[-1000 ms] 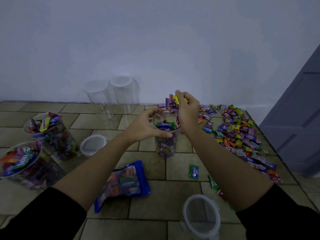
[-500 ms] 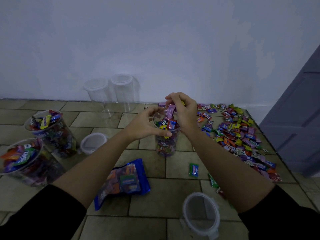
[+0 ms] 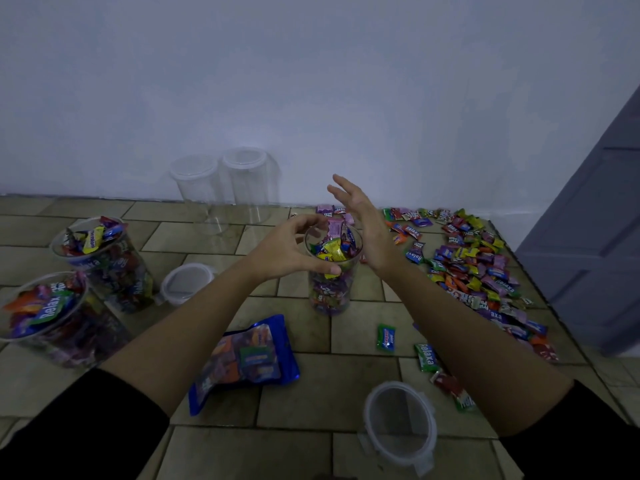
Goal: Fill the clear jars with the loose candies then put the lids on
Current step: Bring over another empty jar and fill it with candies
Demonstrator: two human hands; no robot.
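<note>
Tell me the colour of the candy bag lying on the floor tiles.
The candy bag is blue, with a multicoloured front; the head view shows it best.

To your right the loose candies (image 3: 478, 271) cover the tiles (image 3: 363, 323) almost to the grey door (image 3: 588, 237). Bare tiles lie between the middle jar (image 3: 330, 292) and the blue candy bag (image 3: 246, 358) — open floor. On your left the near full jar (image 3: 52, 327), the far full jar (image 3: 110, 268) and a lid (image 3: 187, 282) stand close together; a second lid (image 3: 401, 424) lies nearest you, and a pair of empty jars (image 3: 223, 188) stands against the wall (image 3: 311, 98).
</note>
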